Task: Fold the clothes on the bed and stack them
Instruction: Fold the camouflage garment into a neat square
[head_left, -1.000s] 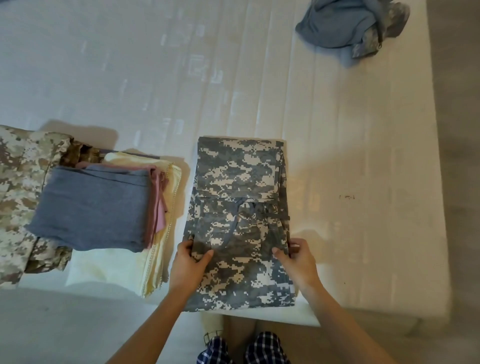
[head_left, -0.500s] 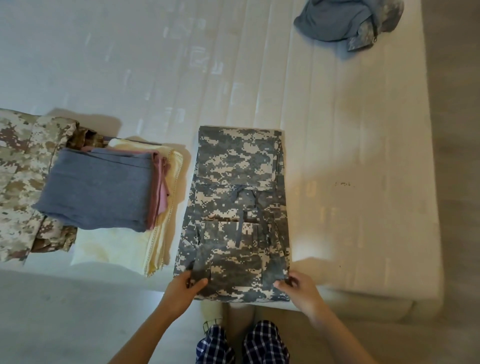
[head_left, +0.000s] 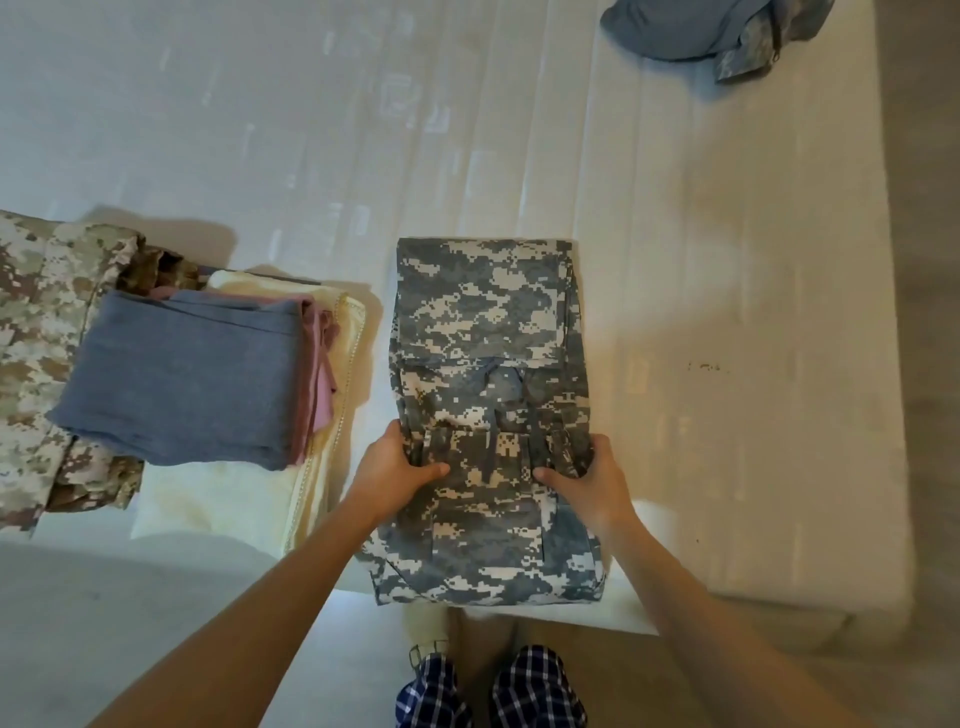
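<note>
A grey digital-camouflage garment (head_left: 483, 322) lies folded lengthwise on the white bed (head_left: 727, 312), its near end hanging over the front edge. My left hand (head_left: 392, 467) grips its left side and my right hand (head_left: 587, 475) grips its right side, both about a third of the way up, thumbs on top. To the left sits a stack: a folded blue-grey garment (head_left: 182, 374) on top of a pink one (head_left: 317, 358) and a cream cloth (head_left: 228, 499). A tan camouflage garment (head_left: 47, 322) lies at the far left.
A crumpled heap of blue-grey and camouflage clothes (head_left: 711, 31) lies at the bed's far right corner. The bed's right edge (head_left: 893, 364) meets a wooden floor. My legs in checked trousers (head_left: 493, 691) stand against the front edge.
Both hands dropped to the garment's near end half a second ago and have now moved back up its sides. The camouflage garment stayed flat in the same place.
</note>
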